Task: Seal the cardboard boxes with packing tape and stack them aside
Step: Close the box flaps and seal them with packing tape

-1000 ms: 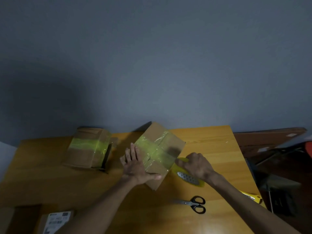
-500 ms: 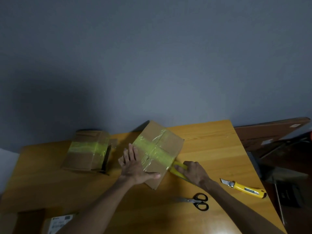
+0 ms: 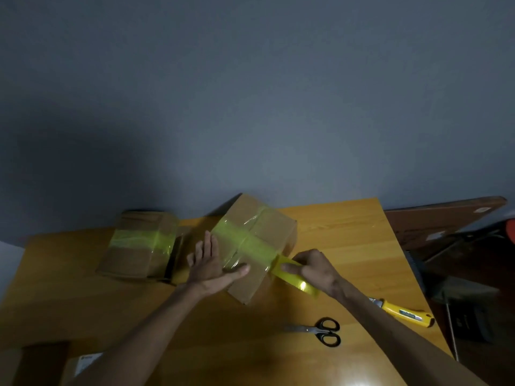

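Note:
A cardboard box (image 3: 266, 227) with a band of yellow-green tape across its top stands at the middle of the wooden table (image 3: 348, 235). My left hand (image 3: 211, 264) lies flat against the box's left side, fingers straight, thumb pressing its near face. My right hand (image 3: 313, 270) grips the yellow tape roll (image 3: 299, 282) at the box's right lower edge, a strip running from the roll up onto the box. A second taped box (image 3: 139, 246) sits to the left.
Black-handled scissors (image 3: 320, 330) lie near the front right. A yellow utility knife (image 3: 404, 313) lies by the right edge. A labelled package (image 3: 83, 363) and a dark box (image 3: 41, 360) sit at the front left corner. Brown board (image 3: 446, 218) leans beyond the table's right side.
My right hand has drawn the tape roll down and away from the box's right edge, stretching the strip. My left hand stays pressed on the box. The view has tilted slightly.

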